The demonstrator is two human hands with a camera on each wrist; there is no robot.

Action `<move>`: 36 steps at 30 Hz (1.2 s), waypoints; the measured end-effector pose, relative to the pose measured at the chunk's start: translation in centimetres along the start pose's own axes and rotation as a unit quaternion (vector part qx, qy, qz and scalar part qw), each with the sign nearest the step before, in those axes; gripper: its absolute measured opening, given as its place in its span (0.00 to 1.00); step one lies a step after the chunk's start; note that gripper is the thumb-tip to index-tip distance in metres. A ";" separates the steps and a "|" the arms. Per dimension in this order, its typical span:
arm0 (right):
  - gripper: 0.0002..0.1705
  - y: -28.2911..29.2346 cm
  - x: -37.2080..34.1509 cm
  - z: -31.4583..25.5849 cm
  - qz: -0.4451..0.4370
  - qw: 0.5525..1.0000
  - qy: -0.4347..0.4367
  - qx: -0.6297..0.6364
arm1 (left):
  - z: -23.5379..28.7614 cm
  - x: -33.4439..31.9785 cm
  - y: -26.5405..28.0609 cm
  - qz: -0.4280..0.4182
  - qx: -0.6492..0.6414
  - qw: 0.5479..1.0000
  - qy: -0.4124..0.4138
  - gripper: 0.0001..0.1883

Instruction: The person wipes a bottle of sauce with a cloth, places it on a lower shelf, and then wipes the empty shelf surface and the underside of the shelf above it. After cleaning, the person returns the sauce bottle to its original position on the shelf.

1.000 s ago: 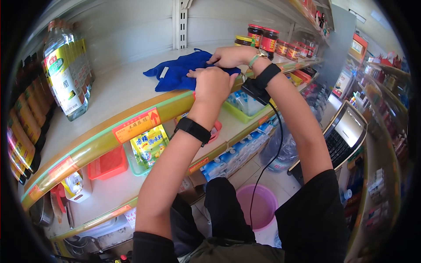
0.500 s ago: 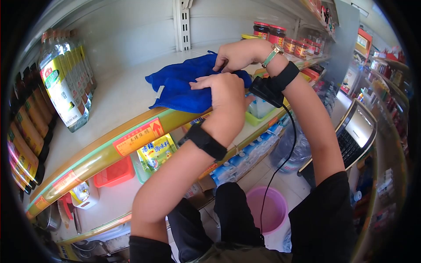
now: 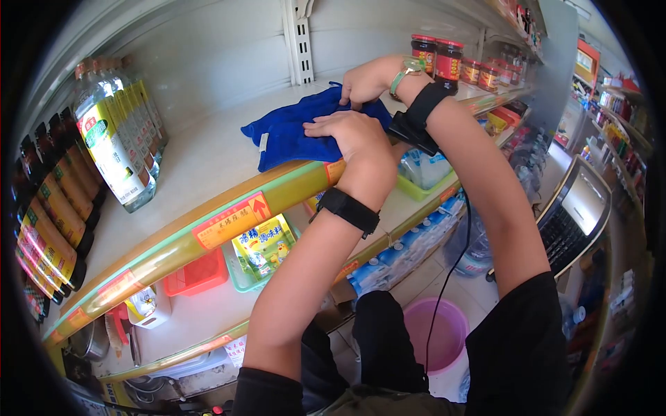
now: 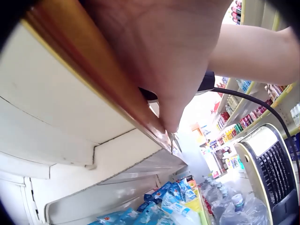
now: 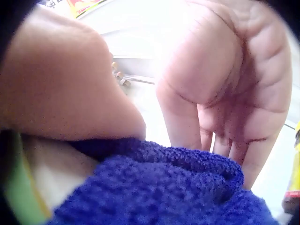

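Note:
A rumpled blue cloth [image 3: 295, 135] with a small white tag lies on the upper white shelf, close to its front edge. My left hand [image 3: 357, 139] rests on the cloth's near right part with its fingers stretched out. In the left wrist view, the thumb [image 4: 171, 110] hangs beside the shelf's yellow edge strip. Just behind, my right hand [image 3: 369, 82] reaches down onto the cloth. The right wrist view shows its fingers fairly straight, the tips hidden behind a thick fold of the blue cloth [image 5: 164, 187].
Clear bottles [image 3: 114, 149] and dark bottles [image 3: 52, 229] stand at the left; red-lidded jars [image 3: 447, 62] stand back right. Below are a red bin [image 3: 198, 274], a yellow packet [image 3: 263, 246] and a green basket [image 3: 420, 184]. A pink basin [image 3: 437, 333] stands on the floor. A black cable [image 3: 454, 270] hangs from my right wrist.
My left hand has gone from a bent pose to lying flatter on the cloth. The cloth's near side hung over the shelf edge half a second ago and now lies farther back.

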State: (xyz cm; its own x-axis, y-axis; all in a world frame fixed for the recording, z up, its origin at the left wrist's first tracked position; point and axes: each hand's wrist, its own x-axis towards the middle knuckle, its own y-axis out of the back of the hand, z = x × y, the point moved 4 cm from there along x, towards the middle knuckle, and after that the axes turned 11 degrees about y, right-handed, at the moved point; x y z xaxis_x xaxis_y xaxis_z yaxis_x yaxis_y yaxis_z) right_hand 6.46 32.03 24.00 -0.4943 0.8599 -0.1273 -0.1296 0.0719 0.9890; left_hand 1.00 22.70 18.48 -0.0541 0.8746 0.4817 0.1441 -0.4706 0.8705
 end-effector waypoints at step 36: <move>0.16 -0.5 -0.8 -2.3 0.092 0.994 0.006 -0.060 | -2.5 -1.5 0.1 0.075 -0.026 0.997 -0.011 0.49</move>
State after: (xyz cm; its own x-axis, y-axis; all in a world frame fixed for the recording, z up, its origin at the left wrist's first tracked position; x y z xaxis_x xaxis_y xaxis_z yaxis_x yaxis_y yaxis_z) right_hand 4.95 30.15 23.41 -0.5284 0.8474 0.0526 -0.1383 -0.1470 0.9794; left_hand -1.40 21.06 18.10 -0.0133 0.7956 0.6056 0.0973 -0.6018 0.7927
